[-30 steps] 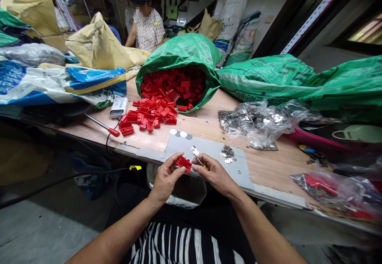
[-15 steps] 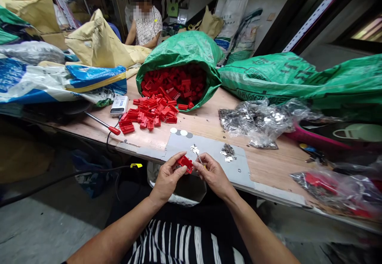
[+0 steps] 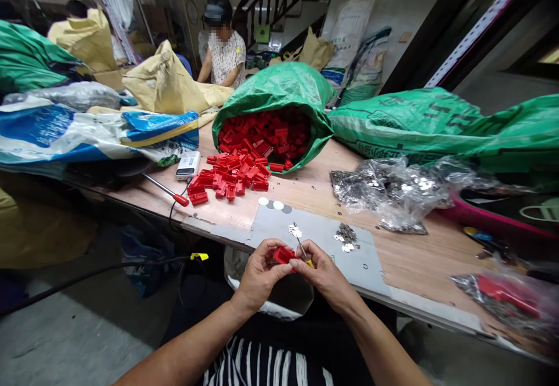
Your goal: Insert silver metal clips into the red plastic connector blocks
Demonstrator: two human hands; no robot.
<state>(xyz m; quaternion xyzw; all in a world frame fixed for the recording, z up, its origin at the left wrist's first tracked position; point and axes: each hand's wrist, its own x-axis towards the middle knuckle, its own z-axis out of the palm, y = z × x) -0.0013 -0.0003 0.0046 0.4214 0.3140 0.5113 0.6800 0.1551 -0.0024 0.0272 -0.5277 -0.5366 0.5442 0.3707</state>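
Observation:
Between thumb and fingers, my left hand (image 3: 261, 272) grips a red plastic housing (image 3: 283, 254) above the table's front edge. My right hand (image 3: 322, 269) is closed on a small screwdriver (image 3: 308, 262) with a yellow handle, its thin shaft pointing up and away. The right thumb meets the housing's right end. Beyond the hands, a little pile of shiny metal pieces (image 3: 295, 230) lies on a grey mat (image 3: 271, 223), with a darker pile of small metal parts (image 3: 347, 234) to its right. Whatever sits inside the housing is too small to make out.
Red housings (image 3: 229, 176) spill from a green sack (image 3: 279, 86). Clear bags of metal parts (image 3: 393, 185) lie at right, near a pink tray (image 3: 463, 214). A red-handled tool (image 3: 180, 199) and a white device (image 3: 188, 163) are at left. Another person (image 3: 225, 54) sits across the table.
The view has shifted, so the scene sits lower and further right. My right hand has come closer to the housing, its thumb now against it, and the screwdriver's yellow handle shows more.

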